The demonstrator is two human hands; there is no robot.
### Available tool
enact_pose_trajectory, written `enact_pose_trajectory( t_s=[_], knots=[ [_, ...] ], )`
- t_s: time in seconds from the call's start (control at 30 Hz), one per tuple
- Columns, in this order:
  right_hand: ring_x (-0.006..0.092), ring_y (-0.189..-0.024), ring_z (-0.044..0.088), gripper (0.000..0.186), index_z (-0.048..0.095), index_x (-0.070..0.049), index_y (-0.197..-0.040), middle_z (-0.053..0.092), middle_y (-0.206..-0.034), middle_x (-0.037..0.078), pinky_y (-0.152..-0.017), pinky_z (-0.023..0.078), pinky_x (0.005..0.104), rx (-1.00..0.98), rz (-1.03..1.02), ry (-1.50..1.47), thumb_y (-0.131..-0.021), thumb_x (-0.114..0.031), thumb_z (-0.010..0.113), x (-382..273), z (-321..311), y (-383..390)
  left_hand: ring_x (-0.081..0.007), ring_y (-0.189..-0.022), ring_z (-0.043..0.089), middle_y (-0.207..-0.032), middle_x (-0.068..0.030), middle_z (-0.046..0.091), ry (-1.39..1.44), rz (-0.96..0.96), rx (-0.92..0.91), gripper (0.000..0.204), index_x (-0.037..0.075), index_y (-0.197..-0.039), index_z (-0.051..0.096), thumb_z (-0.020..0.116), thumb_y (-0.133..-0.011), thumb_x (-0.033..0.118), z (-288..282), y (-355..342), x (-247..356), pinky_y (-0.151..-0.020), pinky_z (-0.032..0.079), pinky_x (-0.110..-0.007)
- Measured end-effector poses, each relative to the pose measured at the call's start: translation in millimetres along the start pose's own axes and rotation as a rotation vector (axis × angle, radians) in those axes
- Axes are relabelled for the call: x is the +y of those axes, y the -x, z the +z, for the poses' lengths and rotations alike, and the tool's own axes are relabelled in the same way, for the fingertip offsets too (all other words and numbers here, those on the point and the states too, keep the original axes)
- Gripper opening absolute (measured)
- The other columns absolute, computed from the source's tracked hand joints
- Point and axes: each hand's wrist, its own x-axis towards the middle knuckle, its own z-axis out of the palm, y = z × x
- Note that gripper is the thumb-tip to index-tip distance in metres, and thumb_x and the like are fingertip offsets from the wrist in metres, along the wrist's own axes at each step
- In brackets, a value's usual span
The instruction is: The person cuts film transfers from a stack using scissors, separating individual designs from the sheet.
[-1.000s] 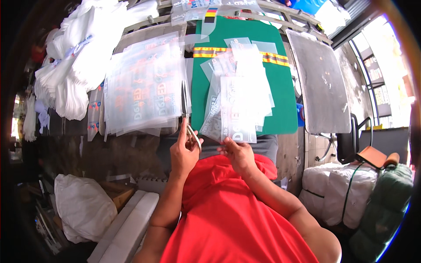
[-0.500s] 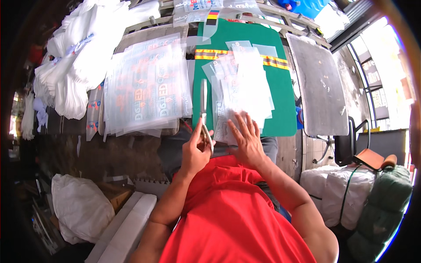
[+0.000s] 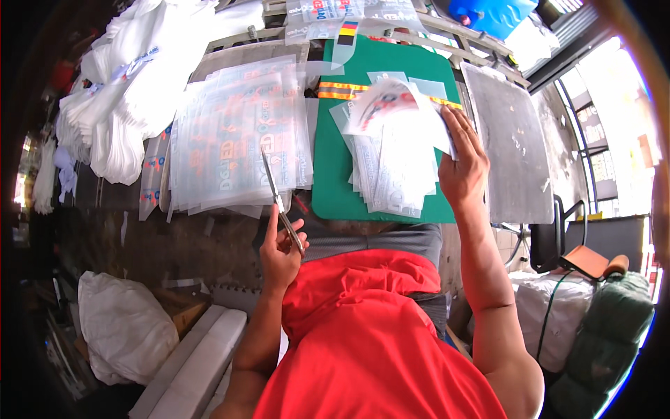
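Note:
My left hand [image 3: 281,253] is closed round the handles of a pair of scissors [image 3: 273,183], whose blades point away from me over the near edge of a stack of printed clear plastic sheets [image 3: 234,133]. On the green board [image 3: 328,188] lies a loose pile of printed plastic pieces [image 3: 394,174]. My right hand [image 3: 465,157] is at the right side of this pile, fingers together on the edge of a lifted plastic piece [image 3: 384,105]. That piece curls up at its left end, showing red print. My right thumb is mostly hidden.
Orange-and-grey striped tape [image 3: 338,91] crosses the green board. A bare dark board [image 3: 506,146] stands to its right. Bundles of white plastic [image 3: 118,105] hang over the far left. A rail frame [image 3: 460,43] runs behind. White sacks [image 3: 125,328] sit on the floor at left.
My right hand has moved right and away from me, lifting and curling a plastic piece from the pile. My left hand with the scissors has shifted left, off the green board.

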Motion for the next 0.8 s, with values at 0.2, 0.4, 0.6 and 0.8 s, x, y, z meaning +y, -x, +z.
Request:
enact_pose_trajectory(
  t_s=[0.2, 0.4, 0.6, 0.8],
  knots=[
    [0.0441, -0.141, 0.038, 0.072, 0.061, -0.015, -0.134, 0.049, -0.149, 0.012, -0.115, 0.031, 0.0586, -0.403, -0.001, 0.116, -0.068, 0.009, 0.052, 9, 38, 82, -0.0079, -0.076, 0.067, -0.109, -0.0152, 0.072, 0.008, 0.010, 0.032, 0.078, 0.011, -0.158, 0.025, 0.064, -0.092, -0.005, -3, 3, 5, -0.066, 0.056, -0.023],
    [0.0448, -0.148, 0.023, 0.067, 0.053, -0.015, -0.143, 0.033, -0.160, 0.012, -0.117, 0.020, 0.0633, -0.756, 0.163, 0.037, -0.077, -0.017, 0.065, 4, 49, 104, -0.0093, -0.075, 0.067, -0.111, -0.0165, 0.071, -0.059, 0.043, 0.050, 0.076, 0.011, -0.158, 0.023, 0.064, -0.094, -0.001, -26, 11, -4, -0.067, 0.058, -0.025],
    [0.0417, -0.136, 0.041, 0.051, 0.061, -0.006, -0.128, 0.057, -0.137, 0.013, -0.113, 0.029, 0.0587, -0.473, -0.024, -0.166, -0.082, -0.023, 0.075, -59, 92, 53, -0.0102, -0.076, 0.068, -0.107, -0.0143, 0.072, 0.083, 0.052, 0.120, 0.076, 0.010, -0.157, 0.024, 0.060, -0.092, -0.007, -37, 19, -12, -0.069, 0.058, -0.026],
    [0.0363, -0.129, 0.050, 0.048, 0.063, -0.006, -0.125, 0.060, -0.131, 0.014, -0.109, 0.042, 0.0458, -0.546, -0.338, -0.303, -0.079, -0.015, 0.075, -110, 185, 35, -0.0113, -0.077, 0.069, -0.109, -0.0153, 0.071, -0.017, 0.053, 0.150, 0.077, 0.009, -0.158, 0.023, 0.058, -0.092, -0.009, -40, 35, -7, -0.071, 0.058, -0.027]
  ],
)
